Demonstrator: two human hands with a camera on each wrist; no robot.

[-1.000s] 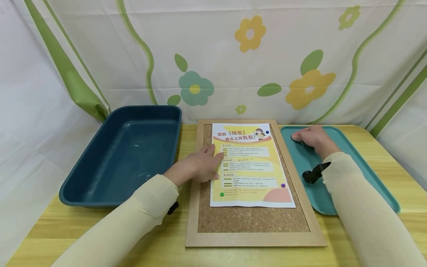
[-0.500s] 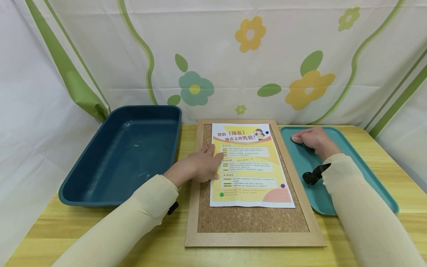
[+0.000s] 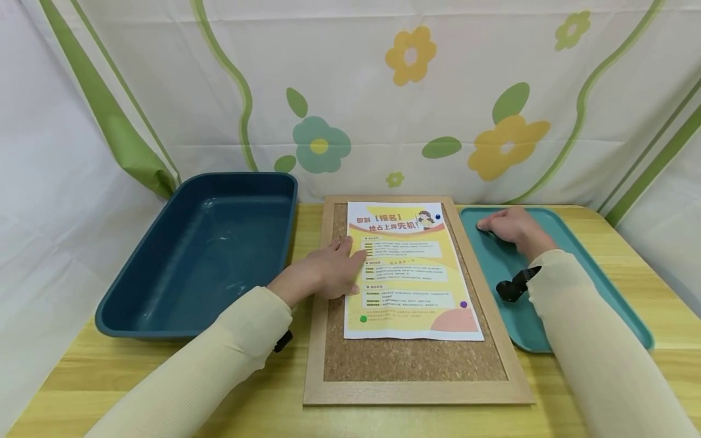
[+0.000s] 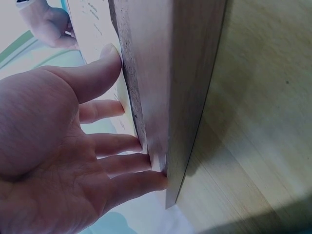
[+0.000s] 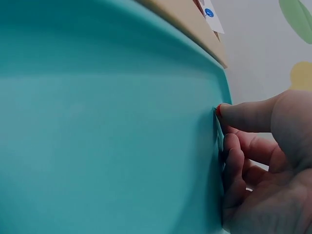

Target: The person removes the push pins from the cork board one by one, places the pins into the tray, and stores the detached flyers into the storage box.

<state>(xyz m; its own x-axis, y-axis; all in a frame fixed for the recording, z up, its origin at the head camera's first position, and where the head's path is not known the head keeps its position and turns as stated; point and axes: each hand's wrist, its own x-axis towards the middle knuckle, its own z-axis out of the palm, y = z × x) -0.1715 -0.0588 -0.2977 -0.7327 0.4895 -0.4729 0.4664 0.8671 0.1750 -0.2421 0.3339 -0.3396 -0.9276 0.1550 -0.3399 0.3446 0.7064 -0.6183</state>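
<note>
A yellow and white printed poster [image 3: 405, 277] lies on a wood-framed corkboard [image 3: 416, 362]. Pushpins stand at three of its corners: blue [image 3: 437, 216], purple [image 3: 463, 304] and green [image 3: 363, 319]. My left hand [image 3: 333, 272] rests on the left side, straight fingers spread over the poster's edge, the cork and the frame. At the far left corner of a teal tray [image 3: 501, 261], my right hand [image 3: 515, 226] pinches a small red pushpin [image 5: 219, 111] at the thumb tip. Most of that pin is hidden by the fingers.
A deep dark-blue bin [image 3: 208, 267] stands left of the corkboard, near my left forearm. The tray's raised rim runs close along the board's right side. A flowered curtain [image 3: 372, 109] hangs behind the wooden table [image 3: 263, 401].
Very little differs. My right hand's fingertips have shifted slightly leftward in the tray, while my left hand stays on the poster and board.
</note>
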